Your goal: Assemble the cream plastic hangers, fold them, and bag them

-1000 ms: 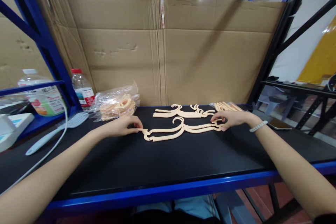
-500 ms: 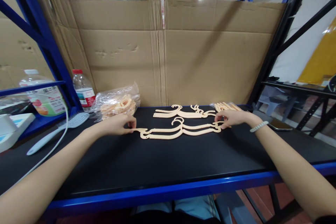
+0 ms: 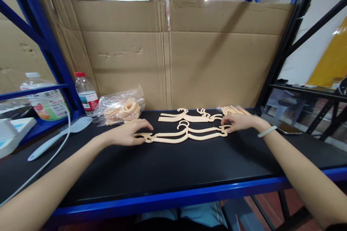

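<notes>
A peach-coloured plastic clothes hanger (image 3: pixel 170 140) lies flat on the black table, with two long arms, a curled hook in the middle and a curved piece at each end. My left hand (image 3: pixel 127 132) is at the left curved end piece (image 3: pixel 148 136), fingers spread and the thumb low beside it. At the other end, my right hand (image 3: pixel 238 121) pinches the right end piece between thumb and fingers. Just behind lie more hanger parts (image 3: pixel 173 117) of the same colour, including small hooks.
A clear plastic bag (image 3: pixel 121 106) of curved parts stands back left, and a bag of straight parts (image 3: pixel 234 110) back right. A hairbrush (image 3: pixel 62 133), a white cable (image 3: pixel 54 155) and a red-capped bottle (image 3: pixel 88 95) are at left. Cardboard (image 3: pixel 130 61) walls the back. A phone (image 3: pixel 288 128) lies right.
My left hand has loosened its pinch on the left end piece, its fingers spreading and shifting right over it. My right hand stays at the other end.
</notes>
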{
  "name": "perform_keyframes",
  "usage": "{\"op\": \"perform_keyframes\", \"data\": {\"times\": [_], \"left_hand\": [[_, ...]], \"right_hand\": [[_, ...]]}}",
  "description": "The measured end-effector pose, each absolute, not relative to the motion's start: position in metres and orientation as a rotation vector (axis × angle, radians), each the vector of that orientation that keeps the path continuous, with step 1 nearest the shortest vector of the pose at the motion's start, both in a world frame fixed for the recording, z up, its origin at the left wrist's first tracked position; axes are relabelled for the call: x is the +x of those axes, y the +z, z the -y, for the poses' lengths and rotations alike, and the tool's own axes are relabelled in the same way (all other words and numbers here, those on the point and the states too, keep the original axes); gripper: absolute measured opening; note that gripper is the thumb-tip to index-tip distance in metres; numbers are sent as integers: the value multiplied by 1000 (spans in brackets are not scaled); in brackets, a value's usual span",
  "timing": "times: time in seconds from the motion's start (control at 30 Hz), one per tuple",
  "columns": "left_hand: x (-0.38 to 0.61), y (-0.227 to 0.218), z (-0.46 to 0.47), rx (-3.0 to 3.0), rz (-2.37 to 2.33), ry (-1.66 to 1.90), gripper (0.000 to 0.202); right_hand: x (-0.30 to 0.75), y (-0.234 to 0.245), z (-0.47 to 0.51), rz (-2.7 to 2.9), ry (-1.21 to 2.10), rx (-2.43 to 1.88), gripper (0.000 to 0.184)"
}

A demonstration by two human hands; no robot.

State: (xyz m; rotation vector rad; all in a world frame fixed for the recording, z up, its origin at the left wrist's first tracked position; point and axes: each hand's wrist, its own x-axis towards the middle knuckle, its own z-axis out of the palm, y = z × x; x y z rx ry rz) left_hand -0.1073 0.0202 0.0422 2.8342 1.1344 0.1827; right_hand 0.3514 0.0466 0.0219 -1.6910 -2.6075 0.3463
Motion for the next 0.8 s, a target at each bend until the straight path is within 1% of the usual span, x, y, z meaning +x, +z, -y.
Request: {"op": "perform_keyframes", "data": {"times": [0.07, 0.17, 0.33, 0.4, 0.5, 0.57, 0.67, 0.8], "left_hand": [[-100, 36, -18, 2825, -1046, 195, 42], [-92, 26, -18, 2810, -970, 242, 45], [-90, 17, -23, 2803, -934, 352, 35], [-90, 17, -23, 2803, -952, 379, 32], [-89, 18, -22, 2804, -982, 386, 29], [-89, 18, -22, 2801, -1012, 390, 28], [-88, 18, -21, 2803, -1050, 398, 28], [-89, 17, -23, 2816, -1053, 400, 26]], "right_hand": [[346, 23, -42, 2609, 367, -1627, 41], [333, 26, -33, 2658, 423, -1466, 46], [312, 22, -28, 2664, 405, -1290, 50], [307, 18, -30, 2647, 374, -1274, 44], [304, 15, -33, 2650, 332, -1239, 25], [303, 15, -33, 2652, 320, -1236, 17], [302, 15, -32, 2649, 309, -1253, 14], [302, 15, -31, 2652, 307, -1233, 15]]}}
